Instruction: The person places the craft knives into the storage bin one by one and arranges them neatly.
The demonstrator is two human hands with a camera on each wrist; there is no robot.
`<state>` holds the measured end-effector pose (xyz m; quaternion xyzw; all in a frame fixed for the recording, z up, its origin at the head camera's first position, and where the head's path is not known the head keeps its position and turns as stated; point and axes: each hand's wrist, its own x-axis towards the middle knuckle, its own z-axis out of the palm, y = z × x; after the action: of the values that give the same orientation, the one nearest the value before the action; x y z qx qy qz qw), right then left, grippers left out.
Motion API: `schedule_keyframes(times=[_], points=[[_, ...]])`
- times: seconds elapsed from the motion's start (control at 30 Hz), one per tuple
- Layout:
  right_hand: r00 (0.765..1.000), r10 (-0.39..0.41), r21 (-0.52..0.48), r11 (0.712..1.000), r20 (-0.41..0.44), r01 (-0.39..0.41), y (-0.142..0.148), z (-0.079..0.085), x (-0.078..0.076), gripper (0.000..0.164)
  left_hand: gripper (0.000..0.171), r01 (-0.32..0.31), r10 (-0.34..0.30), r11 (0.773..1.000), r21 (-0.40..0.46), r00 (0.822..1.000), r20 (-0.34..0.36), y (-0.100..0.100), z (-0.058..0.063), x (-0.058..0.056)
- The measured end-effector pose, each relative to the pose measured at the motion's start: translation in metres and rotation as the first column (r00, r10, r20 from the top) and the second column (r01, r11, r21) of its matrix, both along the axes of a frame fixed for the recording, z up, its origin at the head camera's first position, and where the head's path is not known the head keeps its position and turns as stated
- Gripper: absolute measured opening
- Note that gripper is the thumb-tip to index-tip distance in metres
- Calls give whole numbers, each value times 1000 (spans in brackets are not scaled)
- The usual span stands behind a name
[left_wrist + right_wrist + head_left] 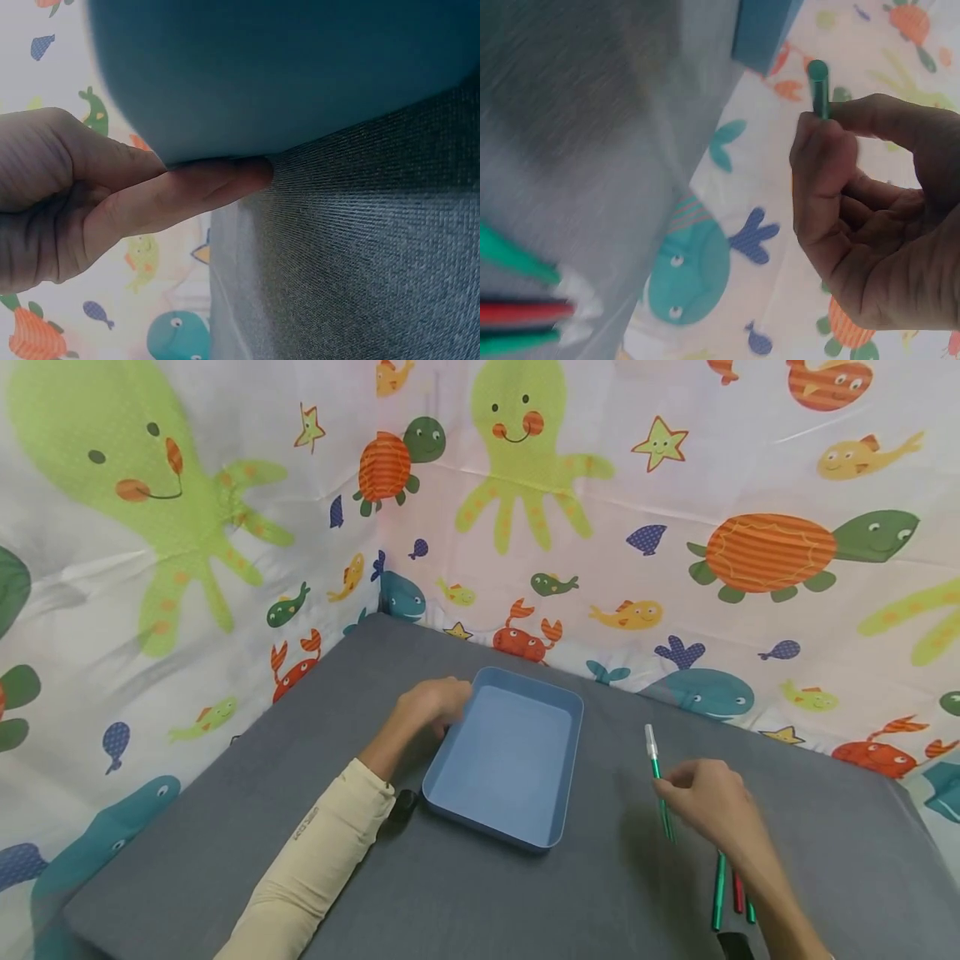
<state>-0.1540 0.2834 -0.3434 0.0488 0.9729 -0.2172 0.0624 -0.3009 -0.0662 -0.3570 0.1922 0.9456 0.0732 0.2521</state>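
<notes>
A shallow blue tray (501,832) lies on the grey tabletop. At its left wall my left hand (442,697) grips the rim; in the left wrist view the fingers (187,191) lie along the outside of the wall, and the thumb tip is hidden. To the right of the tray, my right hand (708,797) pinches a green pen (666,820) with a clear cap, held up above the table, cap end pointing away. The pen's green end also shows in the right wrist view, sticking out past the fingertips (838,146).
Two more green pens (718,893) and a red pen (738,893) lie under my right forearm, their clear caps visible in the right wrist view. A white curtain (585,581) printed with sea animals hangs along the table's back and left edges.
</notes>
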Motion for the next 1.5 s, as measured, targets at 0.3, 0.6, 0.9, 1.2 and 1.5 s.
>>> schedule_keyframes(times=[0.3, 0.6, 0.9, 1.2, 1.5], points=[[999, 31, -173, 984, -39, -38, -37, 7, -7, 32, 41, -27, 26, 999, 36, 999, 22, 0, -1, 0], [999, 48, -327, 944, -19, -52, -82, 2, -27, 28, 34, -46, 45, 998, 35, 999, 25, -6, 3, -4], [997, 75, -372, 926, 22, -61, -133, -17, -44, 19, 32, -34, 34, 999, 14, 999, -2, -17, -1, 2], [994, 101, -409, 909, 43, -75, -176, -33, -51, 15, 36, -19, 19, 1000, -3, 1000, 14, -12, 1, -2], [990, 114, -417, 906, 87, -68, -198, -42, -58, 17, 34, 28, -28, 1000, -12, 1000, 14, -3, 1, -3]])
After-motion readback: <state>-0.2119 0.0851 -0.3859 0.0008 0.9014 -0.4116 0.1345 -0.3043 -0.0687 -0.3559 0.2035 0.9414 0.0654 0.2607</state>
